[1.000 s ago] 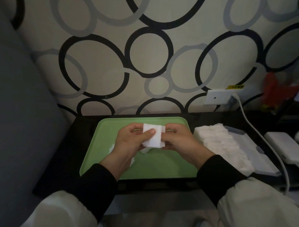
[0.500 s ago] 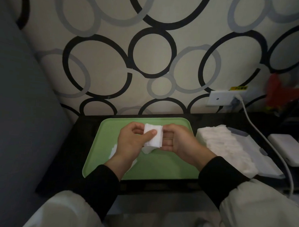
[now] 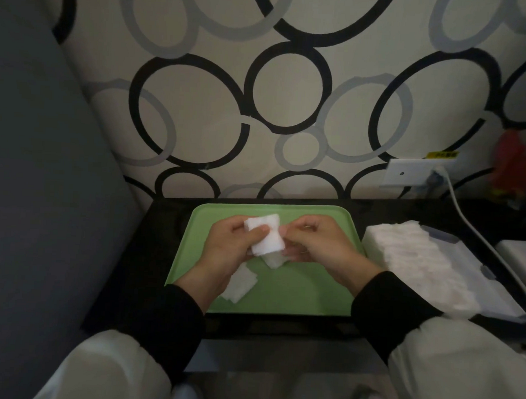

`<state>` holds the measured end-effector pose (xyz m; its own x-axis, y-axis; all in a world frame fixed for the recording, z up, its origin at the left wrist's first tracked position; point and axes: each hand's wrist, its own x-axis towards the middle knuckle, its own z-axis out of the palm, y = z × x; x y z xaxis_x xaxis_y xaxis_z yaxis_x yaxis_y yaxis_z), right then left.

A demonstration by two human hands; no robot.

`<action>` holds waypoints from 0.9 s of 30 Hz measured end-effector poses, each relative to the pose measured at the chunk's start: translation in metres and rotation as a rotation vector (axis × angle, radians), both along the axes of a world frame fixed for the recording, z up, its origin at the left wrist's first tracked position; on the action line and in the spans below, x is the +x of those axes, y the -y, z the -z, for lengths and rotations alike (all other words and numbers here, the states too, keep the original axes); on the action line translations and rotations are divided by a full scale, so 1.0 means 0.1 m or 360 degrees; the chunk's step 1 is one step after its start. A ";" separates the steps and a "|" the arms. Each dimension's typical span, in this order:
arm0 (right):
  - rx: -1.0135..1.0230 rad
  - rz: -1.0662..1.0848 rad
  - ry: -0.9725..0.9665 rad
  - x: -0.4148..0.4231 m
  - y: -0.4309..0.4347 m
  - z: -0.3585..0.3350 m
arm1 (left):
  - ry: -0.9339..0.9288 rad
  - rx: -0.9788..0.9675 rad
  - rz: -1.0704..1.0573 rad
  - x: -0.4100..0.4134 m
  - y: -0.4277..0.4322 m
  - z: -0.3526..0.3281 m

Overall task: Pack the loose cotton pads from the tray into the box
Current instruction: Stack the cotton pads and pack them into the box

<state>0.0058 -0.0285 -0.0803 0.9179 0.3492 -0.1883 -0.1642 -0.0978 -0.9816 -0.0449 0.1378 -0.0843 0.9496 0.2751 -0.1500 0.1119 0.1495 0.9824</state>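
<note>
1. Stack of cotton pads is held up over the far half of the green tray, tilted a little.
2. Left hand grips this stack, thumb curled across its front face and the other fingers hidden behind it.
3. Right hand is just beside the stack with its fingers curled; the fingertips meet the stack's right edge, but I cannot tell whether they pinch it or only touch it.
4. Loose pads lie flat on the tray under the left wrist, overlapping one another, and a single pad shows just below the stack.
5. Tray rests on a black table set against a wall patterned with rings.
6. Box lies on the table just right of the tray, with a long row of packed pads filling its left side.
7. Wall socket is behind the box, and a white cable runs down from it past the box's right side.
8. Black cuffs and pale sleeves cover both forearms.
</note>
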 end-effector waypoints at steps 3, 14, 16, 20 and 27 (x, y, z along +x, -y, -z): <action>-0.0325 0.0187 0.0232 0.13 0.03 0.11 | -0.0038 0.0089 -0.0160 0.00 -0.14 0.02; -0.1424 -0.0080 0.0509 0.27 -0.14 0.42 | -0.0027 0.0371 -0.0177 -0.01 -0.46 0.10; -0.1477 -0.0109 0.0500 0.25 -0.22 0.41 | 0.0001 0.0393 -0.0149 -0.02 -0.48 0.11; -0.1360 -0.0214 0.0474 0.19 -0.32 0.33 | 0.0026 0.0435 -0.0115 -0.02 -0.51 0.14; -0.0794 -0.0200 0.0238 0.20 -0.26 0.31 | -0.0012 0.0434 -0.0169 -0.02 -0.55 0.15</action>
<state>0.0257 -0.0023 -0.1116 0.9044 0.3594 -0.2300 0.0168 -0.5686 -0.8224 -0.0473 0.1930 -0.0989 0.9124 0.4043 -0.0639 0.1175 -0.1090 0.9871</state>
